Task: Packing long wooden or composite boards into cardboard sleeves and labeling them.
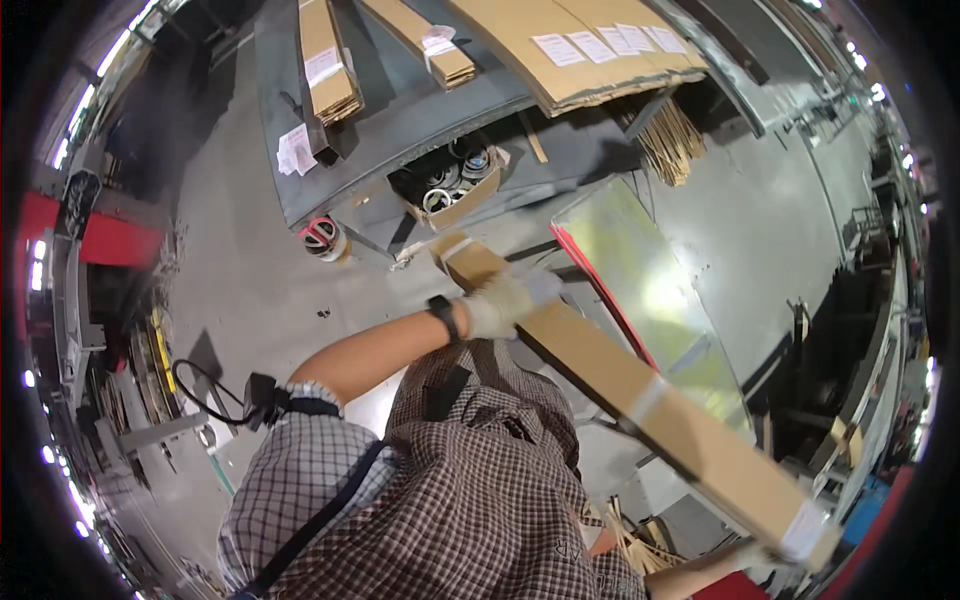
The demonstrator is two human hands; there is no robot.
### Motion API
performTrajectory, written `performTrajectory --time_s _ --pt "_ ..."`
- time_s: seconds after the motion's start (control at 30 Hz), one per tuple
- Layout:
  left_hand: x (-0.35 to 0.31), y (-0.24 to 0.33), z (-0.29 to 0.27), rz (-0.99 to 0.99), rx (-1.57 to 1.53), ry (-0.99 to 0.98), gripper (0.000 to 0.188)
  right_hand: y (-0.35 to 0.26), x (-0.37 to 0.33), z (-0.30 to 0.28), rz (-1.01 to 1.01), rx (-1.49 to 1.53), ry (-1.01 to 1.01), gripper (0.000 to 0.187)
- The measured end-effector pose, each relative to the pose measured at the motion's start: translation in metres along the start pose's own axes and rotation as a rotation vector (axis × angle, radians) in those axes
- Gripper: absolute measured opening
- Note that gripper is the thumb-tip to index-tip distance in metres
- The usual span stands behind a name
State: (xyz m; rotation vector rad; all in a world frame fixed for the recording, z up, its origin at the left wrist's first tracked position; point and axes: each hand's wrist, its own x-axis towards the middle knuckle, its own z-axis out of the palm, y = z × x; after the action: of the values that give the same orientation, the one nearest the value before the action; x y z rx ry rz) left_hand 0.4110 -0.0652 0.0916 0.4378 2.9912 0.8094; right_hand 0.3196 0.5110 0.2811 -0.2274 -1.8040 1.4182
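Observation:
A long, narrow bundle of flat brown cardboard (pixel 690 425) slants across in front of my body, bound with clear bands. My left hand (pixel 500 303), in a pale glove, is closed around its upper left part; the fingers are slightly blurred. At the lower right, my right hand (pixel 757 553) is at the other end of the bundle, holding it from the near side, with its fingers mostly hidden beneath. A white label (pixel 803 530) lies on the bundle close to that hand.
Ahead is a dark table (pixel 400 150) bearing two narrow cardboard bundles (pixel 328 65) and a wide cardboard stack (pixel 590 50) with paper labels. Beneath it is an open box (pixel 460 205) of tape rolls. A yellowish panel with a red edge (pixel 650 280) stands right of the held bundle.

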Motion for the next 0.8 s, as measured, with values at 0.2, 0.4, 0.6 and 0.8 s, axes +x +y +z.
performTrajectory --time_s 0.2,0.4,0.6,0.8 --pt "-0.051 0.072 -0.014 -0.190 -0.503 0.306 0.120 0.028 -0.136 0.092 0.164 0.057 -0.708 0.057" --pt "-0.077 0.108 -0.002 -0.102 -1.051 0.525 0.120 -0.052 -0.346 0.198 0.904 0.726 -1.426 0.097" --pt "-0.100 0.113 -0.042 -0.297 -1.252 0.562 0.082 -0.060 -0.361 0.205 0.215 0.223 -1.492 0.089" --pt "-0.109 0.116 -0.071 -0.232 -1.178 0.505 0.073 -0.105 -0.357 0.199 0.600 0.179 -1.488 0.076"
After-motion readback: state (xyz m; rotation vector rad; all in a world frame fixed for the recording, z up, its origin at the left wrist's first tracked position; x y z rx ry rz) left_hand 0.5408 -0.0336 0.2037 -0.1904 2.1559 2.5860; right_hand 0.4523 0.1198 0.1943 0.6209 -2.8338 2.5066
